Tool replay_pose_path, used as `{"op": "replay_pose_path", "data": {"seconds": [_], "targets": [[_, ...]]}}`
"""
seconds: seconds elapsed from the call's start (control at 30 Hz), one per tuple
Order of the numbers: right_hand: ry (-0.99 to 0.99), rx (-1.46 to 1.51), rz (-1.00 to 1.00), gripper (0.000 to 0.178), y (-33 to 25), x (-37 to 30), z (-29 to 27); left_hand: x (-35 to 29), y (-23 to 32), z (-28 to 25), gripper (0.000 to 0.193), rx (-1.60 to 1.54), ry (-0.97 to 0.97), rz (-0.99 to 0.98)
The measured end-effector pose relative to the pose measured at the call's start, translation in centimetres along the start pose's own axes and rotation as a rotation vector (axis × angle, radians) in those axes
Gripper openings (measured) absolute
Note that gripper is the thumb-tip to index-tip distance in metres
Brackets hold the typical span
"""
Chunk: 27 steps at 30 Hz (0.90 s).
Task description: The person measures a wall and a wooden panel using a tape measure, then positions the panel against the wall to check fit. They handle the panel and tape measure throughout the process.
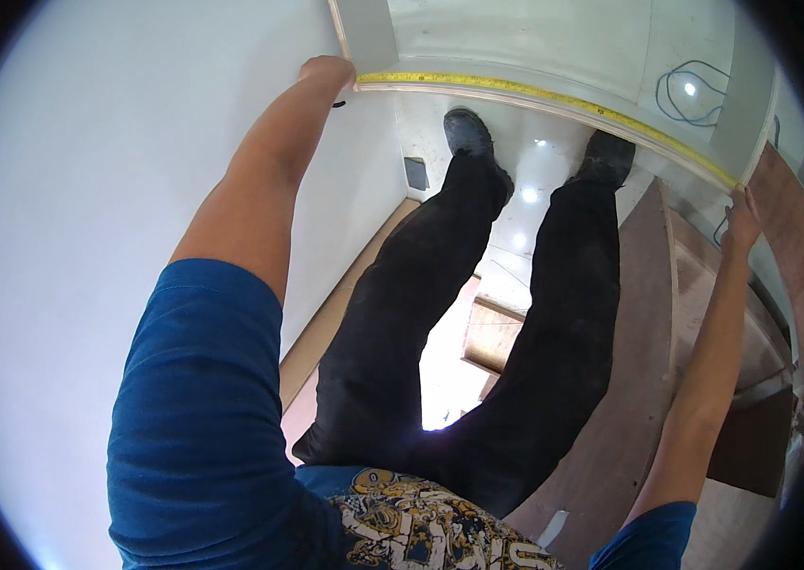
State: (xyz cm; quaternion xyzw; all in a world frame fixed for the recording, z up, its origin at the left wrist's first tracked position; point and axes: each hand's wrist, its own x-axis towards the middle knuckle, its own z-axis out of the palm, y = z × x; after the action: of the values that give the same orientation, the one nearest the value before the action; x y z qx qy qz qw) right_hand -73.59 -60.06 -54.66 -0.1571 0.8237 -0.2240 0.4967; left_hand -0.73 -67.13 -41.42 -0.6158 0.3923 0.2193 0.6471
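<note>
At the upper left of the frame, the person's left hand (pixel 328 71) is curled nearly closed at one end of the yellow measuring tape (pixel 507 87); a slip there could drag the blade off its mark. The tape stretches along the pale board (pixel 478 93) toward the upper right; mid-span, any real bow (the fisheye bends straight edges anyway) could make the reading too long. At the right, the right hand (pixel 742 218) has its fingers bent in at the tape's other end, where a loose hold could let it slide past the corner.

As for what is hidden, the left palm faces away, so its grip on the tape cannot be told. The board covers the toe of the right boot (pixel 606 157). The right hand's inner side is obscured, leaving pinching or mere pressing uncertain.
</note>
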Motion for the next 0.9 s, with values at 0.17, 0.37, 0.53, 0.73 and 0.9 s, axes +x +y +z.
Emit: {"op": "replay_pose_path", "data": {"seconds": [0.17,0.37,0.53,0.73,0.9], "targets": [[0.045,-0.075,0.004,0.048,-0.7,-0.2,0.1,0.9,0.1,-0.1,0.028,0.08,0.01,0.046],[0.033,-0.126,-0.013,0.049,-1.4,-0.1,0.0,2.0,0.6,-0.6,0.028,0.035,-0.009,-0.009],[-0.018,-0.128,-0.022,0.05,-0.4,0.7,-1.0,2.7,1.0,-1.6,0.034,0.068,-0.089,-0.023],[-0.008,-0.183,-0.042,0.051,-0.5,0.9,-1.0,-1.3,2.8,-3.6,0.03,0.044,-0.098,-0.136],[-0.01,-0.228,-0.019,0.05,-0.6,1.5,-1.1,0.4,2.6,-3.3,0.028,0.101,-0.127,-0.065]]}}
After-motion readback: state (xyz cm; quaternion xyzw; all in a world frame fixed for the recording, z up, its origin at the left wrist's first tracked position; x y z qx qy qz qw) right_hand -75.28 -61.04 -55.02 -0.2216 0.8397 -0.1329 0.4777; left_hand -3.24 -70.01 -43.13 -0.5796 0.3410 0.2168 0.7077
